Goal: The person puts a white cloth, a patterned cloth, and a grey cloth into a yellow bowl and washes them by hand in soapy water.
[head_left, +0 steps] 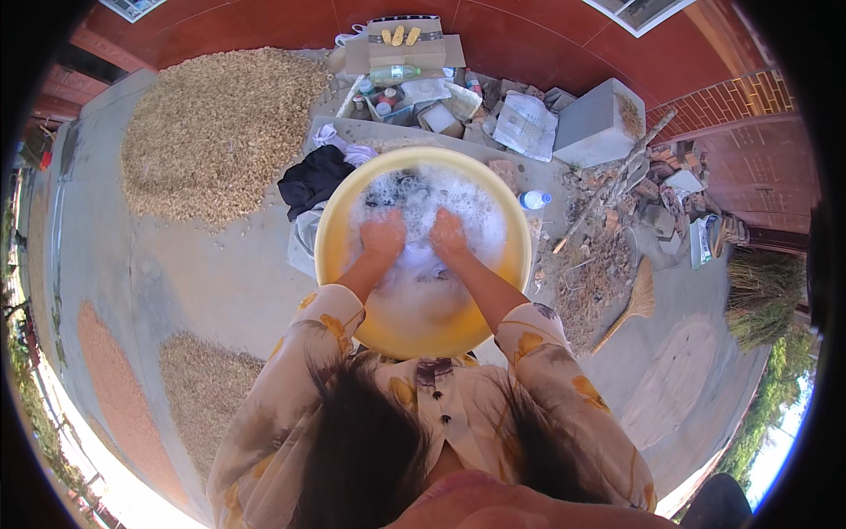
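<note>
A large yellow basin (pixel 513 273) of soapy water stands in front of me. Thick white suds (pixel 480 220) cover much of the water. My left hand (pixel 383 234) is in the suds left of the middle, its fingers curled and partly hidden by foam. A short way to the right, my right hand (pixel 448 233) is also closed, knuckles up. Between them a wet white cloth (pixel 418 258) shows through the foam, and both hands appear to grip it. Some darker cloth (pixel 381 199) lies in the water beyond my left hand.
Dark clothing (pixel 315 179) lies left of the basin. A bottle with a blue cap (pixel 534 200) stands to its right. Farther off are a grain heap (pixel 225 123), a cardboard box (pixel 407 55) with corn cobs, a grey block (pixel 599 123), rubble and a broom (pixel 641 291).
</note>
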`<state>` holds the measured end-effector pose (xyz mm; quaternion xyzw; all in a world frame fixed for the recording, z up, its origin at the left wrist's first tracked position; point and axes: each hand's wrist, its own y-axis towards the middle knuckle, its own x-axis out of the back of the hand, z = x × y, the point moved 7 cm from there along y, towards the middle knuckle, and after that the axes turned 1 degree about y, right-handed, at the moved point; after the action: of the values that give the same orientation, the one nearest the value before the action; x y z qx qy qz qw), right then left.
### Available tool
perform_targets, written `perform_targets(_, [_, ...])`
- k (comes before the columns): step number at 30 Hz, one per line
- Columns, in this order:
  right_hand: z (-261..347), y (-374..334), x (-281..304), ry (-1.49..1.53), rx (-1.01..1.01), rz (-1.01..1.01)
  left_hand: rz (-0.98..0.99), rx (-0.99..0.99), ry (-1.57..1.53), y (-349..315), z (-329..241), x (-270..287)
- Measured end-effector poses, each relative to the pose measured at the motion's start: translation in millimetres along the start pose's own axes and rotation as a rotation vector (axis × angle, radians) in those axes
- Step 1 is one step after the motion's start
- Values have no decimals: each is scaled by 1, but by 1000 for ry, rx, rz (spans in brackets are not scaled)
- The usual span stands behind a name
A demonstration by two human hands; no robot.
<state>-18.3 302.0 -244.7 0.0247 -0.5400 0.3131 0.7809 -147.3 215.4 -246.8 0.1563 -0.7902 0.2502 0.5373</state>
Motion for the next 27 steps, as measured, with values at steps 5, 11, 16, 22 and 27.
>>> perform_targets(5, [-10, 7, -3, 108, 41, -123, -231, 4, -131, 1, -2, 16])
perform_targets(11, [4, 9, 33, 485, -63, -135, -50, -134, -474, 28, -2, 51])
perform_targets(16, [40, -72, 85, 751, 234, -78, 160, 21, -1455, -13, 6, 95])
perform_targets(22, [37, -141, 95, 574, 422, -292, 131, -1, -669, -79, -3, 113])
perform_targets(27, [20, -112, 67, 29, 201, -416, -296, -81, -156, -95, -15, 87])
